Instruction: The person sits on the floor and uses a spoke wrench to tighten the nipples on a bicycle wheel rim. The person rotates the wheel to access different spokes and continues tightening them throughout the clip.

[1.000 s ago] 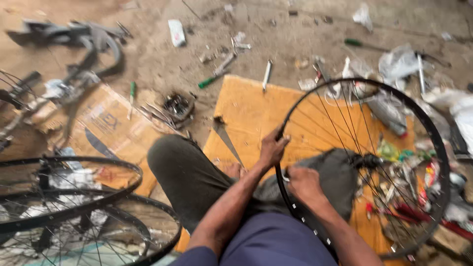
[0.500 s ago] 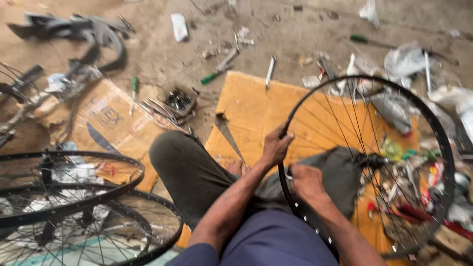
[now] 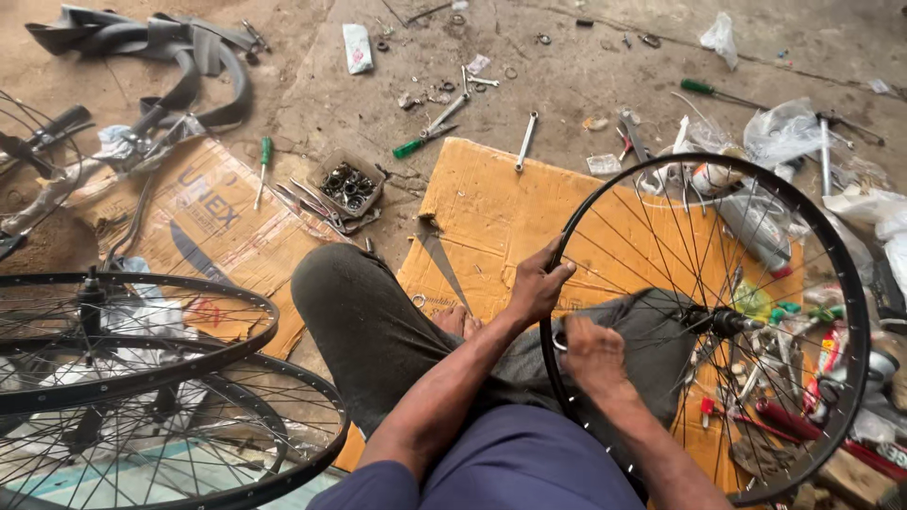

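A black spoked bicycle wheel [image 3: 855, 283] stands upright across my lap, its hub [image 3: 723, 322] at the right. My left hand [image 3: 538, 283] grips the rim's near left edge with fingers curled over it. Just below, my right hand [image 3: 592, 356] is closed at the rim, on what looks like a small metal tool at a spoke end; the tool is mostly hidden. My legs in dark trousers [image 3: 378, 331] are folded on an orange cardboard sheet [image 3: 491, 212].
Two more spoked wheels [image 3: 142, 378] lie stacked at the left. Screwdrivers [image 3: 264, 170], a wrench [image 3: 525, 142], a small box of nuts [image 3: 347, 184] and an inner tube [image 3: 189, 57] are scattered on the dirt floor. Plastic bags and tools clutter the right side [image 3: 784, 132].
My view has shifted slightly. Both hands stay on the rim's left edge, and the right hand has crept a little along it.
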